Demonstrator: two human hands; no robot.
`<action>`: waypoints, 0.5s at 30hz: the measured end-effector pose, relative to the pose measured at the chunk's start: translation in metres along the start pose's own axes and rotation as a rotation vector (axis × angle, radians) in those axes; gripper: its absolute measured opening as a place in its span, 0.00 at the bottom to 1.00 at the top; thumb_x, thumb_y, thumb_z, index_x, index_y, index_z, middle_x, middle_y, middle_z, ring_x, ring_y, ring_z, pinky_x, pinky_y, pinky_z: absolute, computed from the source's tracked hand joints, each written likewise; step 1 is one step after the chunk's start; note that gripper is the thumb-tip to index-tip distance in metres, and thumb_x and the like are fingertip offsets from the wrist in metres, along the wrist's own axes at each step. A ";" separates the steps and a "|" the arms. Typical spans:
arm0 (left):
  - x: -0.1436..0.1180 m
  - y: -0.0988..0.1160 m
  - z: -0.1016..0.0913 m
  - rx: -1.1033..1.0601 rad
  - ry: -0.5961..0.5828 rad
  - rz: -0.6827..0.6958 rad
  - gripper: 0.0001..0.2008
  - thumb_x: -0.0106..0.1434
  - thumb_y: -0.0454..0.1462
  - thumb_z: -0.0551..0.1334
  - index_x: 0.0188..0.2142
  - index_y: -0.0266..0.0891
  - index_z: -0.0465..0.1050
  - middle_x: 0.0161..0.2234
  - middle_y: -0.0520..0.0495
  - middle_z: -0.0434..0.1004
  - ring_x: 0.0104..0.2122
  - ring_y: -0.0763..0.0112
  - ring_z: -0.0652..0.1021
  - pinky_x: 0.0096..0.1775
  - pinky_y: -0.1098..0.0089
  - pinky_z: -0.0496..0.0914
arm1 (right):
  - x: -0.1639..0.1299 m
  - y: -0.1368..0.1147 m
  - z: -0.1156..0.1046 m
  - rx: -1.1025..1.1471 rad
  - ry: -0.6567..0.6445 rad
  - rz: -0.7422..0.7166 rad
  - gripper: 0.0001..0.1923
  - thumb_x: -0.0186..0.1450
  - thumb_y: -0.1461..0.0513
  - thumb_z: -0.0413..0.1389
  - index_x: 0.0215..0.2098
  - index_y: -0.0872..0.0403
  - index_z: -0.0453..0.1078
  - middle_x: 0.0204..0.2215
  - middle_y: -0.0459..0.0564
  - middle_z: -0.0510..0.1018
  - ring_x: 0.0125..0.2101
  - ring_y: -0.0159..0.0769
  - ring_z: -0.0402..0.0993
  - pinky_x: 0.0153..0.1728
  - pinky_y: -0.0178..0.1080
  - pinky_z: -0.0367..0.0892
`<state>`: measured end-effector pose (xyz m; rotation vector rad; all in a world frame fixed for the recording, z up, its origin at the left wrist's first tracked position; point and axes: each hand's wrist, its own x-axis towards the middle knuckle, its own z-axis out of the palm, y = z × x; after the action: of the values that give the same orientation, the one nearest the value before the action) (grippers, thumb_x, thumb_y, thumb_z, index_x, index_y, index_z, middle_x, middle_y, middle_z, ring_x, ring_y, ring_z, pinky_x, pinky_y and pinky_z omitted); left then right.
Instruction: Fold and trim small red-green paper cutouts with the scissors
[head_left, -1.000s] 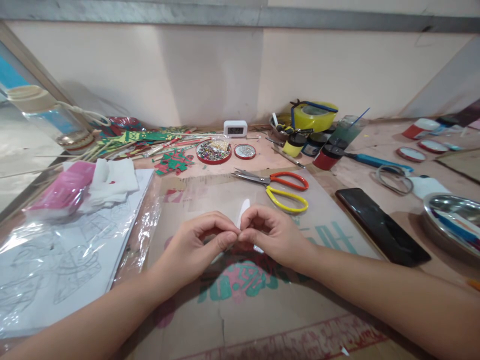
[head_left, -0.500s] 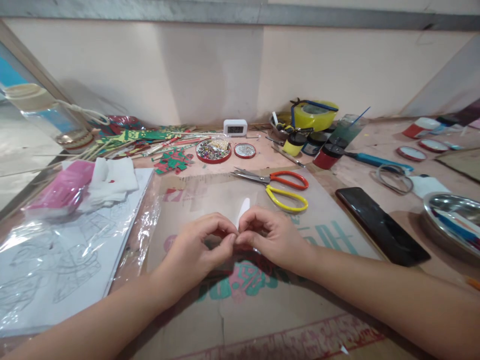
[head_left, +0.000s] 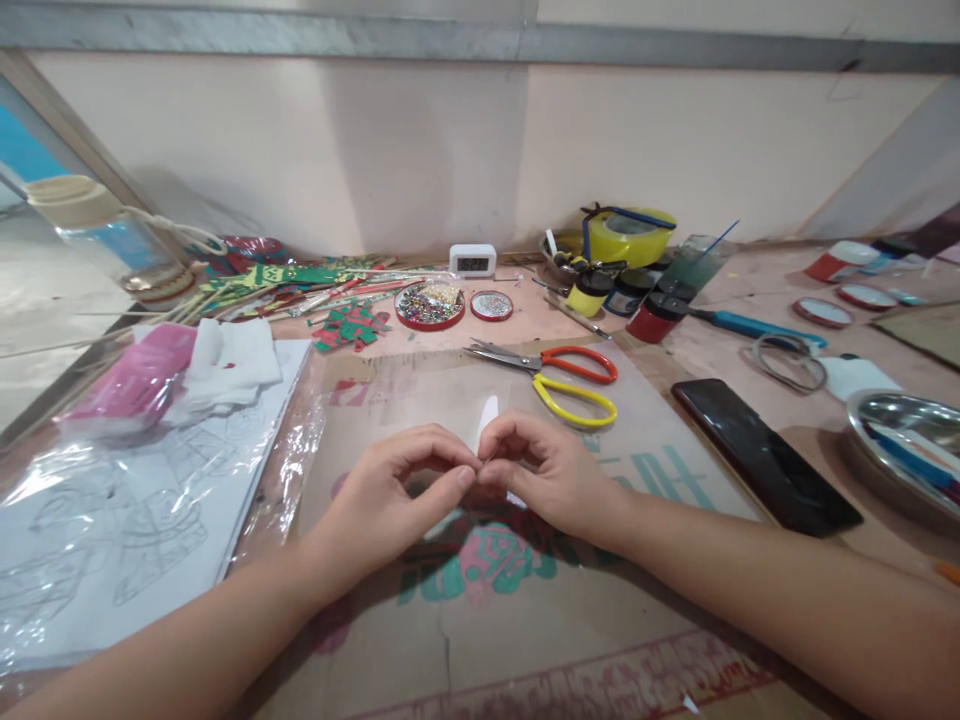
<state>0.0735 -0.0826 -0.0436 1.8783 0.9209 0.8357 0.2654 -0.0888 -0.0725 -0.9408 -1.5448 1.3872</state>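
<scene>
A slim white strip with a rounded tip (head_left: pixel 488 412) stands up between my hands; its lower part is hidden by fingers. My left hand (head_left: pixel 409 488) is closed in a pinch, its fingertips meeting those of my right hand (head_left: pixel 544 465). The right hand is also pinched, on the strip's lower end. Both are held over a brown cardboard sheet (head_left: pixel 397 640) under clear plastic, with green and pink printing on it. Just beyond the right hand lie scissors (head_left: pixel 536 366) with one red and one yellow handle loop, blades pointing left.
To the right are a black phone (head_left: pixel 765 455) and a metal bowl (head_left: pixel 862 430). Paint jars (head_left: pixel 589 292), a clock (head_left: pixel 472 261) and a bead dish (head_left: pixel 429 305) line the back. Plastic-covered drawings (head_left: pixel 135 530) and a pink packet (head_left: pixel 142 370) lie left.
Both hands stay nearly in place, fingertips still together around the white strip. My left fingers have shifted very slightly. The whole view has moved a little.
</scene>
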 end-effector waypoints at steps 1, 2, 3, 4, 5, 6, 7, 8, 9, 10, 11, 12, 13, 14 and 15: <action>0.000 0.000 0.000 -0.003 0.002 -0.001 0.06 0.64 0.34 0.61 0.32 0.39 0.77 0.31 0.48 0.81 0.32 0.69 0.78 0.37 0.69 0.73 | 0.000 0.000 0.000 -0.004 0.004 -0.001 0.06 0.61 0.60 0.60 0.33 0.52 0.67 0.25 0.41 0.72 0.24 0.29 0.69 0.26 0.32 0.66; 0.000 -0.001 0.001 -0.007 0.003 -0.001 0.06 0.64 0.34 0.61 0.32 0.39 0.77 0.31 0.48 0.81 0.32 0.69 0.78 0.37 0.69 0.73 | 0.000 0.001 0.000 -0.007 0.008 -0.001 0.06 0.61 0.60 0.61 0.33 0.52 0.67 0.25 0.41 0.72 0.24 0.29 0.69 0.26 0.32 0.66; 0.000 -0.001 0.001 -0.010 0.004 0.000 0.06 0.63 0.34 0.61 0.32 0.39 0.77 0.32 0.48 0.81 0.32 0.69 0.78 0.37 0.70 0.73 | 0.000 0.001 0.000 -0.011 0.010 0.000 0.07 0.61 0.59 0.61 0.32 0.52 0.67 0.25 0.41 0.72 0.24 0.30 0.69 0.26 0.32 0.66; 0.000 -0.001 0.001 -0.012 0.005 0.000 0.05 0.63 0.34 0.62 0.32 0.39 0.77 0.32 0.48 0.81 0.32 0.69 0.78 0.37 0.70 0.73 | 0.001 0.001 0.000 -0.014 0.015 0.001 0.07 0.61 0.59 0.61 0.32 0.52 0.67 0.25 0.41 0.71 0.24 0.30 0.69 0.26 0.32 0.65; 0.000 -0.001 0.001 -0.011 0.004 -0.001 0.05 0.63 0.34 0.62 0.33 0.39 0.77 0.32 0.48 0.80 0.32 0.69 0.78 0.37 0.70 0.73 | 0.001 0.002 0.000 -0.016 0.018 0.001 0.07 0.61 0.59 0.61 0.32 0.52 0.67 0.25 0.41 0.71 0.24 0.29 0.69 0.26 0.32 0.65; 0.000 -0.001 0.001 -0.011 0.007 -0.004 0.05 0.63 0.35 0.62 0.33 0.39 0.77 0.32 0.48 0.80 0.32 0.69 0.79 0.37 0.70 0.73 | 0.001 0.002 0.000 -0.016 0.021 -0.001 0.07 0.60 0.59 0.61 0.32 0.52 0.67 0.25 0.41 0.71 0.24 0.29 0.68 0.26 0.32 0.65; 0.000 -0.001 0.001 -0.012 0.007 -0.007 0.05 0.63 0.35 0.62 0.33 0.39 0.77 0.32 0.48 0.80 0.32 0.69 0.79 0.37 0.69 0.73 | 0.001 0.003 0.000 -0.012 0.023 -0.003 0.07 0.60 0.59 0.61 0.32 0.52 0.67 0.25 0.41 0.71 0.24 0.29 0.68 0.26 0.32 0.65; 0.000 -0.002 0.001 -0.013 0.007 -0.008 0.05 0.63 0.35 0.62 0.32 0.39 0.77 0.32 0.48 0.80 0.32 0.69 0.79 0.37 0.69 0.73 | 0.001 0.003 0.000 -0.004 0.023 -0.002 0.07 0.61 0.59 0.61 0.32 0.52 0.67 0.25 0.41 0.71 0.24 0.29 0.68 0.26 0.32 0.65; 0.000 -0.002 0.001 -0.015 0.007 -0.011 0.05 0.64 0.35 0.62 0.32 0.39 0.77 0.31 0.48 0.80 0.32 0.69 0.79 0.37 0.70 0.72 | 0.000 0.003 0.000 0.007 0.022 0.003 0.07 0.61 0.59 0.61 0.31 0.51 0.66 0.24 0.41 0.71 0.24 0.29 0.68 0.26 0.32 0.65; 0.000 -0.002 0.001 -0.017 0.005 -0.013 0.05 0.64 0.35 0.62 0.32 0.39 0.77 0.31 0.49 0.80 0.32 0.70 0.78 0.37 0.70 0.72 | 0.000 0.003 0.000 0.017 0.020 0.009 0.07 0.61 0.59 0.61 0.31 0.51 0.66 0.24 0.41 0.71 0.24 0.29 0.68 0.26 0.32 0.65; 0.000 -0.002 0.002 -0.016 0.003 -0.011 0.05 0.64 0.35 0.62 0.32 0.39 0.77 0.31 0.49 0.80 0.32 0.70 0.78 0.37 0.70 0.72 | 0.000 0.003 0.000 0.023 0.017 0.015 0.07 0.61 0.59 0.61 0.31 0.51 0.66 0.23 0.40 0.71 0.23 0.29 0.68 0.26 0.32 0.65; 0.000 -0.003 0.002 -0.012 -0.001 -0.009 0.05 0.64 0.35 0.62 0.32 0.39 0.77 0.31 0.50 0.80 0.32 0.71 0.78 0.37 0.71 0.72 | 0.000 0.002 0.000 0.024 0.015 0.020 0.07 0.60 0.59 0.61 0.31 0.51 0.66 0.23 0.40 0.71 0.23 0.29 0.68 0.25 0.32 0.65; 0.000 -0.003 0.002 -0.005 -0.003 -0.007 0.05 0.64 0.35 0.62 0.32 0.39 0.76 0.31 0.50 0.80 0.32 0.71 0.78 0.37 0.71 0.72 | 0.000 0.002 0.001 0.019 0.012 0.020 0.08 0.60 0.60 0.61 0.31 0.51 0.66 0.22 0.40 0.70 0.23 0.29 0.68 0.25 0.32 0.65; -0.001 -0.003 0.003 0.000 -0.003 -0.006 0.06 0.64 0.34 0.62 0.31 0.40 0.76 0.31 0.50 0.79 0.32 0.71 0.78 0.37 0.71 0.71 | -0.001 0.002 0.001 0.014 0.010 0.017 0.08 0.60 0.59 0.61 0.31 0.52 0.66 0.22 0.40 0.70 0.22 0.29 0.68 0.24 0.32 0.65; -0.001 -0.003 0.003 0.004 -0.003 -0.004 0.06 0.64 0.34 0.62 0.31 0.40 0.76 0.30 0.51 0.79 0.32 0.71 0.78 0.37 0.71 0.71 | -0.001 0.002 0.001 0.012 0.007 0.009 0.08 0.60 0.59 0.61 0.31 0.52 0.66 0.22 0.40 0.70 0.22 0.29 0.68 0.24 0.32 0.65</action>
<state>0.0746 -0.0831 -0.0478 1.8801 0.9254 0.8287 0.2645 -0.0896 -0.0743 -0.9459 -1.5277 1.3968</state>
